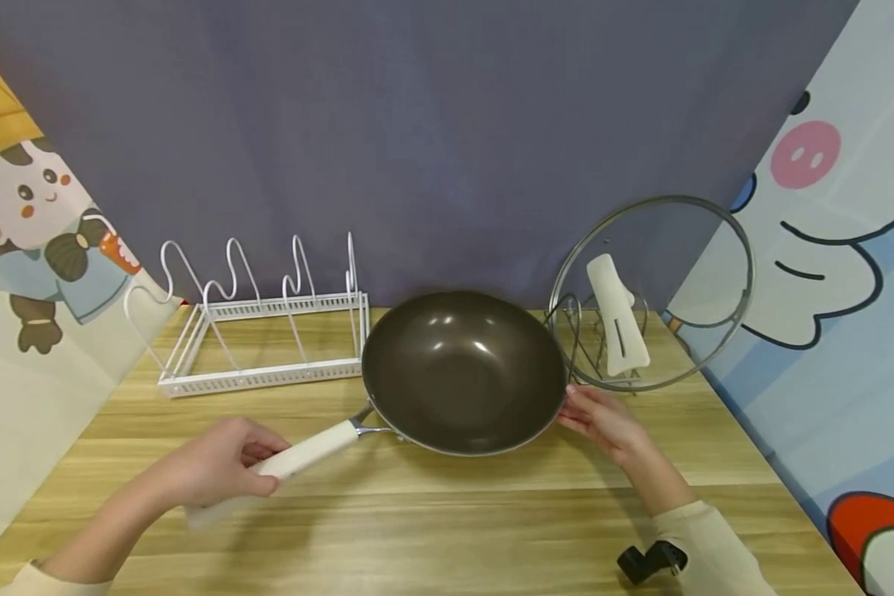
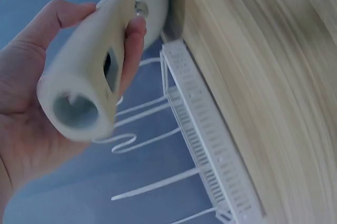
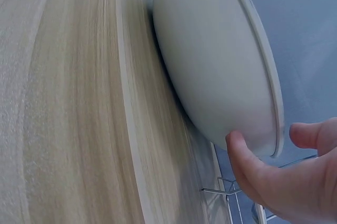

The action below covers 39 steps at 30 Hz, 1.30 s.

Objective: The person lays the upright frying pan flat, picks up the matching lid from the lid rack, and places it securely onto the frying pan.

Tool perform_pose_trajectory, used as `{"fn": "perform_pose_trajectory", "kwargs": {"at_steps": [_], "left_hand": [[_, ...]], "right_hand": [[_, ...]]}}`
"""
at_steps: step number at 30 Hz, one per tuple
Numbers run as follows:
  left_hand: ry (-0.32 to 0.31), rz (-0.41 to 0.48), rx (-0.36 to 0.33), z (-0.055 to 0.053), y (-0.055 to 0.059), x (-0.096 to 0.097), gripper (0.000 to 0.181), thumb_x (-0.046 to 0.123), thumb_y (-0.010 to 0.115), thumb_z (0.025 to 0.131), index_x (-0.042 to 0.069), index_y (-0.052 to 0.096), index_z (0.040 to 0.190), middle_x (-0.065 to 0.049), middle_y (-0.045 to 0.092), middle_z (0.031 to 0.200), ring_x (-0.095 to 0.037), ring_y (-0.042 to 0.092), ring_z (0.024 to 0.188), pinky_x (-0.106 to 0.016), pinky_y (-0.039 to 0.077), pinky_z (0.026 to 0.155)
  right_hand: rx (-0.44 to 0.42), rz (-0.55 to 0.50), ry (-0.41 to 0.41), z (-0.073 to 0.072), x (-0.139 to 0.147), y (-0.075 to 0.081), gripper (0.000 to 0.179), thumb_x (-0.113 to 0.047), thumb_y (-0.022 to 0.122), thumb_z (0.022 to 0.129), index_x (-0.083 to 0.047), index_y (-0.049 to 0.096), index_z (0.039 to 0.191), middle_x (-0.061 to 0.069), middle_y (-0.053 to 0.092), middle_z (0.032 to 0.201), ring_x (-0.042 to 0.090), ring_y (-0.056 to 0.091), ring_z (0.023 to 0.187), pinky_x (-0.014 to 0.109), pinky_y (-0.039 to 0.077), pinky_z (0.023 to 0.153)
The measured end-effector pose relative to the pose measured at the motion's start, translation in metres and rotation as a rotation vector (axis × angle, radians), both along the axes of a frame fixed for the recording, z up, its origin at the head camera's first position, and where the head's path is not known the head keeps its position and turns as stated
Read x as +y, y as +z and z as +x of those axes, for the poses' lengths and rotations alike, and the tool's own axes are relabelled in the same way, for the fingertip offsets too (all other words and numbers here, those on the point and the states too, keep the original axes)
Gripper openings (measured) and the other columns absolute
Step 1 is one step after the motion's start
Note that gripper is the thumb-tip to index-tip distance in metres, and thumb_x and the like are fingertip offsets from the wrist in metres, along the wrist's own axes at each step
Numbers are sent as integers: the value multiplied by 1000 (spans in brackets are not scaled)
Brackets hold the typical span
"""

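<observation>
A wok with a dark brown inside and a pale outside is at the middle of the wooden table. My left hand grips its cream handle, thumb on one side and fingers on the other. The handle's hollow end points to the left wrist camera. On the wok's right side is my right hand. A finger touches the outer wall below the rim, while the thumb is just off the rim. Whether the base touches the table is hard to tell.
A white rack with wavy dividers stands at the back left, close to the wok. Behind my right hand, a glass lid with a cream handle leans upright in a wire stand. A black plug lies by the right sleeve.
</observation>
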<state>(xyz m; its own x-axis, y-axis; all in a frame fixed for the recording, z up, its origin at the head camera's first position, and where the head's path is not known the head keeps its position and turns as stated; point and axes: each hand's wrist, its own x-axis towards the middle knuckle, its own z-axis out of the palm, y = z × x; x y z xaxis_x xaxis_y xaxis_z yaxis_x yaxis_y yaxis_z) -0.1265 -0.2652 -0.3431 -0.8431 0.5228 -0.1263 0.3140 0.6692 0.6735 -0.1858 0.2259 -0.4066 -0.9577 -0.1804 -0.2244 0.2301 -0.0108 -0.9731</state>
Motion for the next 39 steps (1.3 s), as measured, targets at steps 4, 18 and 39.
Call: {"fn": "perform_pose_trajectory", "kwargs": {"at_steps": [4,18,39], "left_hand": [[29,-82,127,-2,1,-4,32,9,74,71,1,72,102,1,74,84,5,51,66,-16,43,56],[8,-168,264,-16,4,-20,30,11,76,72,1,72,100,2,74,82,8,47,64,-17,41,54],[65,-329,479,-31,8,19,30,19,83,67,5,68,88,2,69,73,-8,61,67,-28,51,60]], "right_hand": [[15,-17,4,0,-1,0,58,-21,43,103,17,19,140,-11,65,92,2,65,89,20,55,90],[11,-26,-42,7,-10,2,52,-11,48,100,15,24,137,-8,65,91,5,68,86,21,57,85],[-15,-26,56,3,-5,5,59,-11,44,101,16,13,144,-10,66,93,3,67,88,20,56,86]]}}
